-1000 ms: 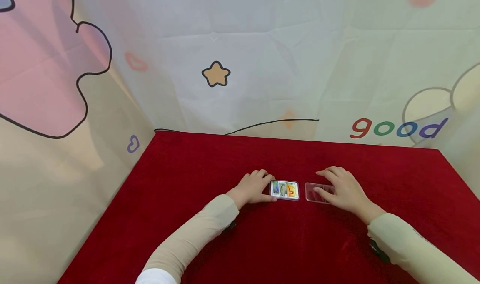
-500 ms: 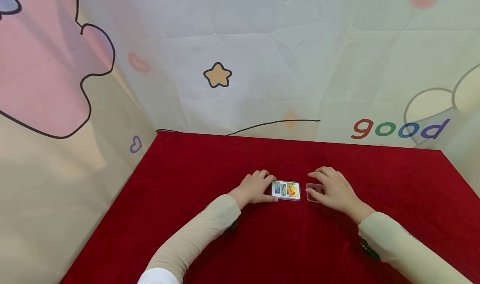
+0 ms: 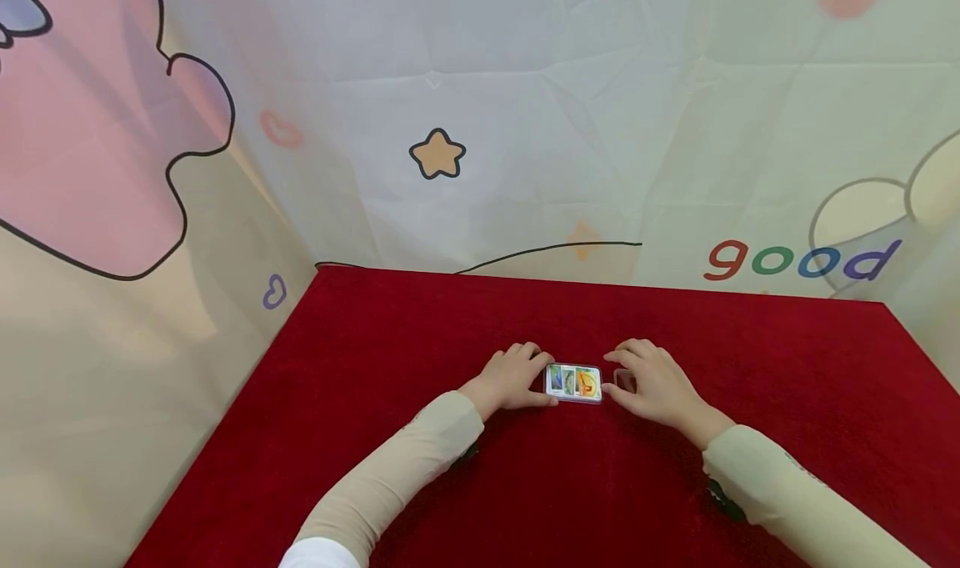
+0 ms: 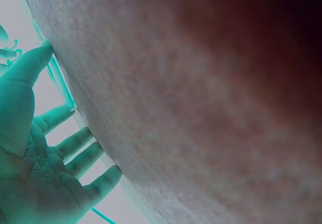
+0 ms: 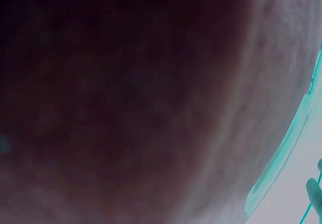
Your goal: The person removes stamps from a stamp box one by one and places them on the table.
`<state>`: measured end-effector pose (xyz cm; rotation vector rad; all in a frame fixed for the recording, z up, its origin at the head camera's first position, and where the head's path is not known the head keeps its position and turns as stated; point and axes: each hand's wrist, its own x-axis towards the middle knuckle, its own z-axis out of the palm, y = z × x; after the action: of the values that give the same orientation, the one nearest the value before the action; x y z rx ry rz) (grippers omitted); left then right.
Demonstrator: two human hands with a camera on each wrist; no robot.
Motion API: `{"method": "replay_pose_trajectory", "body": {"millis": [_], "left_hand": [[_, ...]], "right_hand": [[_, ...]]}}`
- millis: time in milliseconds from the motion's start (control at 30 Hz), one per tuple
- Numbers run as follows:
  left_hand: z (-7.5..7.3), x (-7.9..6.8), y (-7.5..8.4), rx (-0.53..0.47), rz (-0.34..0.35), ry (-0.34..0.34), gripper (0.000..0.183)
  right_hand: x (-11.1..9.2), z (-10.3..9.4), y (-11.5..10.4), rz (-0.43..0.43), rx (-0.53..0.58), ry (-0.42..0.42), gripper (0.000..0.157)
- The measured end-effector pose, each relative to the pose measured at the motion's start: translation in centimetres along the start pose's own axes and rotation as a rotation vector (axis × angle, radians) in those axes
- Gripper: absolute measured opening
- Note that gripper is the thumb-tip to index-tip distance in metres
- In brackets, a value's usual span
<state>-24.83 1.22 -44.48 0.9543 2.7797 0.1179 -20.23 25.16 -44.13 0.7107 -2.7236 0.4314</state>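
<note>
Deep red across the rectangular cloth-covered tabletop. White with blue, green and orange pictures on the rectangular card; colourless on the clear rectangular plastic case. Beige on the long fabric sleeves. Whitish on the cloth backdrop, with a black-outlined orange star.

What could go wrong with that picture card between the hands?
The cased picture card might twist or slide on the red cloth if pushed, since the left hand has thumb and finger only at its left end. The right hand is close to the other end and could bump it. It might also knock the clear plastic piece, which it partly hides.
</note>
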Motion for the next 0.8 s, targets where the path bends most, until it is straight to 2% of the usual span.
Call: {"method": "replay_pose_trajectory", "body": {"millis": [200, 433, 800], "left_hand": [[-0.05, -0.03, 0.1, 0.012, 0.002, 0.007, 0.067], [0.08, 0.03, 0.09, 0.015, -0.001, 0.012, 0.066], [0.06, 0.04, -0.01, 0.004, 0.007, 0.018, 0.066]], "right_hand": [[0.25, 0.18, -0.21, 0.012, 0.008, -0.008, 0.04], [0.57, 0.47, -0.49, -0.011, 0.027, -0.022, 0.037], [0.87, 0.86, -0.87, -0.001, 0.058, -0.105, 0.036]]}}
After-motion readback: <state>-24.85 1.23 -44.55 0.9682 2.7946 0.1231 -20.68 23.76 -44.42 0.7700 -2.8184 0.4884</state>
